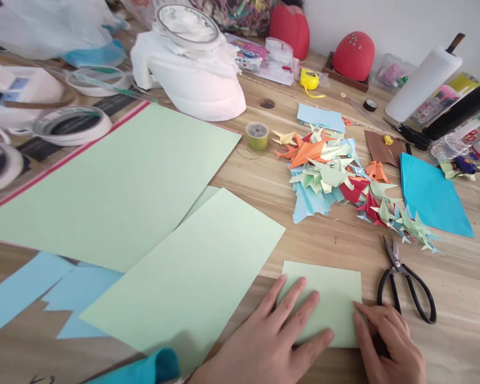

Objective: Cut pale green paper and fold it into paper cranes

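Note:
A light green rectangular piece of paper [340, 314] lies on the wooden table in front of me. My left hand [280, 330] rests flat across its left part, fingers spread. At the paper's right edge, the thumb and forefinger of my right hand [392, 341] pinch it, the other fingers curled under. Scissors [398, 266] with black handles lie just beyond my right hand, blades slightly apart. To the left, a larger green sheet [200, 266] overlaps another big green sheet [124, 176].
Folded paper cranes [324, 170] in several colours are heaped beyond the paper. A spool of thread [257, 136], a blue cloth-like sheet [436, 194] and blue paper scraps [84, 288] lie around. Tape rolls [72, 125] and a yellow tape measure [309, 79] sit farther back.

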`<action>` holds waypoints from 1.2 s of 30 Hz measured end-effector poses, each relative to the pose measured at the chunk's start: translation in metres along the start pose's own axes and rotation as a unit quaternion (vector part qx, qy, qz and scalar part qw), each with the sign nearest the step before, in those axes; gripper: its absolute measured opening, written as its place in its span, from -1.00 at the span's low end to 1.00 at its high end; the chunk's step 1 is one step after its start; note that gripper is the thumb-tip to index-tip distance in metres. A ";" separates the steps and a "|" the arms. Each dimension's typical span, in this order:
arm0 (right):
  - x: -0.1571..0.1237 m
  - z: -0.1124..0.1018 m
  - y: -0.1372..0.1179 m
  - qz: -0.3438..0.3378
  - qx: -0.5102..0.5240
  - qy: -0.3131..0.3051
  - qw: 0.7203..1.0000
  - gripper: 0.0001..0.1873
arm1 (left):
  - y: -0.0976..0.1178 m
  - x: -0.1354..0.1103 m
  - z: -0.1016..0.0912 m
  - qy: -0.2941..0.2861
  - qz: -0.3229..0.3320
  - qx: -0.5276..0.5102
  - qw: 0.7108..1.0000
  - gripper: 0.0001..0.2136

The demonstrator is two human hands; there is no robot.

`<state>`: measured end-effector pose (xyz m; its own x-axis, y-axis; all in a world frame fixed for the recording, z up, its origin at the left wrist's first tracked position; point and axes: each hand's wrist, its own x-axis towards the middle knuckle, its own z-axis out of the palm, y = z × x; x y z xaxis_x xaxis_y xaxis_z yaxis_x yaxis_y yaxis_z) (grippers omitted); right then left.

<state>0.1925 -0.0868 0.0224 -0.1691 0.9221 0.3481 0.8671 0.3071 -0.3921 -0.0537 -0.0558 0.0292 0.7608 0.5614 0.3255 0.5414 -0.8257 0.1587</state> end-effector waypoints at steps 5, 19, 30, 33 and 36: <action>0.001 -0.001 0.000 -0.004 -0.005 0.005 1.000 -0.85 | 0.000 0.000 0.001 0.004 -0.001 -0.003 1.000 -0.58; 0.015 -0.003 -0.021 0.046 0.017 0.028 0.998 -0.89 | 0.000 -0.006 0.017 0.033 0.005 0.008 0.999 -0.55; 0.018 -0.003 -0.026 0.058 0.025 0.031 0.998 -0.86 | -0.002 -0.008 0.020 0.035 0.014 0.010 0.999 -0.52; 0.019 -0.003 -0.027 0.062 0.027 0.034 0.997 -0.85 | -0.002 -0.007 0.018 0.038 0.021 0.021 0.999 -0.53; 0.019 -0.003 -0.027 0.062 0.025 0.035 0.997 -0.84 | 0.000 -0.003 0.013 0.018 -0.001 0.022 1.000 -0.60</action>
<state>0.1669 -0.0786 0.0419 -0.0268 0.9356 0.3522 0.8551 0.2039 -0.4766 -0.0511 -0.0572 0.0156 0.7462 0.5604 0.3593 0.5594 -0.8205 0.1178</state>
